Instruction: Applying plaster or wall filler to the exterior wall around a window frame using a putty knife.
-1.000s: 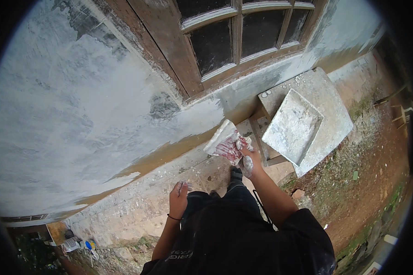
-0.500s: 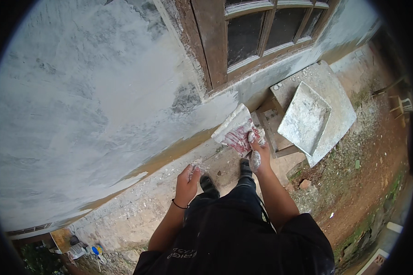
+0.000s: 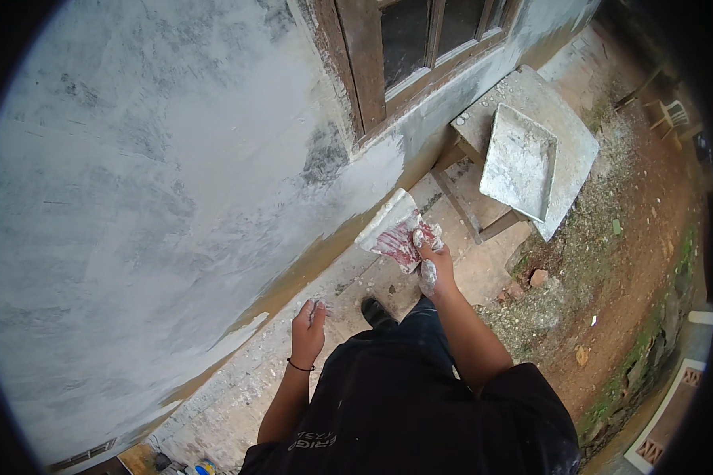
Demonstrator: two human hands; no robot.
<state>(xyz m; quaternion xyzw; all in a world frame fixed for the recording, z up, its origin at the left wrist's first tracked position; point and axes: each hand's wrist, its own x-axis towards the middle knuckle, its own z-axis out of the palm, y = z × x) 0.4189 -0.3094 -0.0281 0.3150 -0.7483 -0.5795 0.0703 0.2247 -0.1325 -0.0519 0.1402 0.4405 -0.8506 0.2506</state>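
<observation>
Right hand [image 3: 434,269]: from afar I'm seeing its grip grasping the red spreader [image 3: 394,239], white paste smearing the thumb.
Spreader: it's being held in the air, off the near edge of the tabletop [image 3: 570,162], its wide whitened side facing the wall [image 3: 190,206].
Left hand [image 3: 309,331]: its fingers are curling, whitish at the tips; I cannot tell whether its grip is holding anything.
Tray [image 3: 521,158]: it's lying on the tabletop, caked white, one corner overlapping that near edge.
Window [image 3: 408,39]: it's sitting in the wall beyond the tabletop's left corner.
</observation>
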